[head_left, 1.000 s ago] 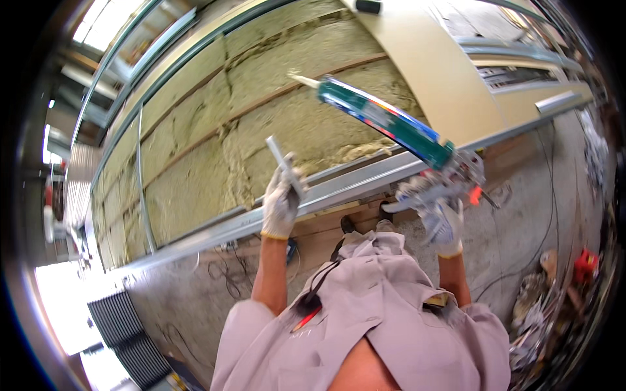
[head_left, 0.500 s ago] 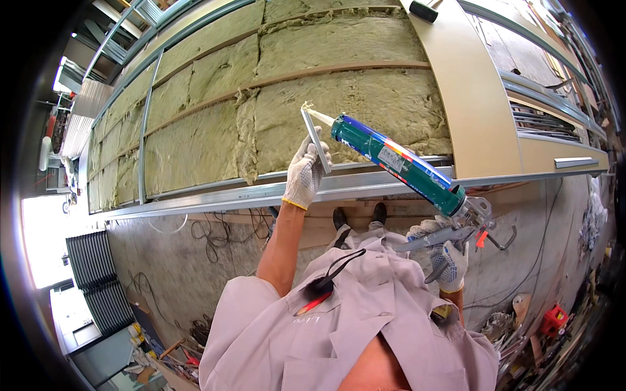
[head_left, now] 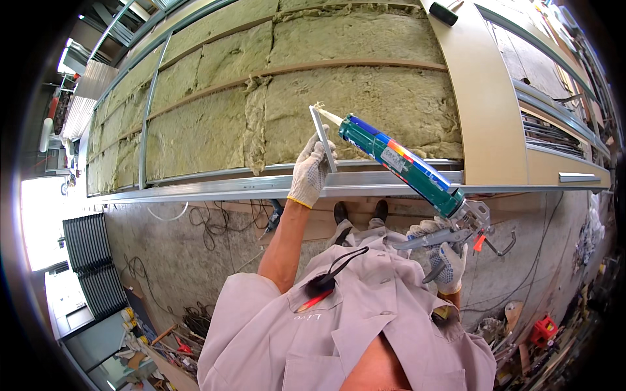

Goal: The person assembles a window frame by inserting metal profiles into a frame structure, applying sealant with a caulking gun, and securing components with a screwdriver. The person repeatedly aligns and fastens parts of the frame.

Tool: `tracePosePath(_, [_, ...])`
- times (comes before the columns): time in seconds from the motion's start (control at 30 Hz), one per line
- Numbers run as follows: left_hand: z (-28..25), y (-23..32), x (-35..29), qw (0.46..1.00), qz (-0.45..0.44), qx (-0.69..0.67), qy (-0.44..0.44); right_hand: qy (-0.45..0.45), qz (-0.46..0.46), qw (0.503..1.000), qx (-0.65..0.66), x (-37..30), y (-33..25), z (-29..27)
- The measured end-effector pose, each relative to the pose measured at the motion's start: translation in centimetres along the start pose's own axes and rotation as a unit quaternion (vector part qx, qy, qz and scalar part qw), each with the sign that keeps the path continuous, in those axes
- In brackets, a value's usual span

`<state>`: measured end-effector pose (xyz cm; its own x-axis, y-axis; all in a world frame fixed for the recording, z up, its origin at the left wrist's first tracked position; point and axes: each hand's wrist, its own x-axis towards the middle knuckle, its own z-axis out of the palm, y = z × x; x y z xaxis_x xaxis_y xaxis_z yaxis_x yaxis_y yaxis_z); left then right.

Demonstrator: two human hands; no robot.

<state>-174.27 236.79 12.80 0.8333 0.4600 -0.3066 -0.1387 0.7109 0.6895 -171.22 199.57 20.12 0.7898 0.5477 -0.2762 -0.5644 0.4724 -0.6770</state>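
Note:
My left hand (head_left: 309, 174), in a white knitted glove with a yellow cuff, pinches a short, flat pale strip (head_left: 324, 139) that looks like metal. It tilts upward over the panel's near edge. My gloved right hand (head_left: 447, 266) is closed round the handle of a caulking gun (head_left: 472, 220), at the right of my body. A green and blue sealant cartridge (head_left: 399, 161) sits in the gun and slants up to the left. Its pale nozzle (head_left: 330, 116) reaches the strip's upper end, where a cream-coloured blob of sealant (head_left: 317, 106) shows. Whether nozzle and strip touch is unclear.
Ahead lies a large metal-framed panel (head_left: 261, 189) filled with yellowish insulation wool (head_left: 365, 98) between wooden battens. On its right, a beige board (head_left: 486, 111) carries a black-headed mallet (head_left: 444, 14). A power drill (head_left: 274, 215) and loose cables (head_left: 215, 225) lie on the floor below.
The strip and the caulking gun appear slightly further right, as does the panel, so the view has shifted. Both hands keep their grips, and the nozzle stays by the strip's upper end.

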Motion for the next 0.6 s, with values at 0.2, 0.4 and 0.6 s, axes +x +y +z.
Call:
tracePosePath(0.2, [-0.3, -0.3, 0.0, 1.000, -0.004, -0.001, -0.008, -0.004, -0.003, 0.998, -0.061, 0.1, 0.0, 0.6])
tracePosePath(0.4, [-0.9, -0.7, -0.1, 1.000, -0.012, 0.013, 0.005, -0.005, 0.007, 0.998, -0.064, 0.3, 0.0, 1.9])
tracePosePath(0.6, [-1.6, -0.9, 0.3, 1.000, 0.006, 0.001, -0.016, -0.041, 0.003, 0.989, -0.142, 0.4, -0.6, 2.9])
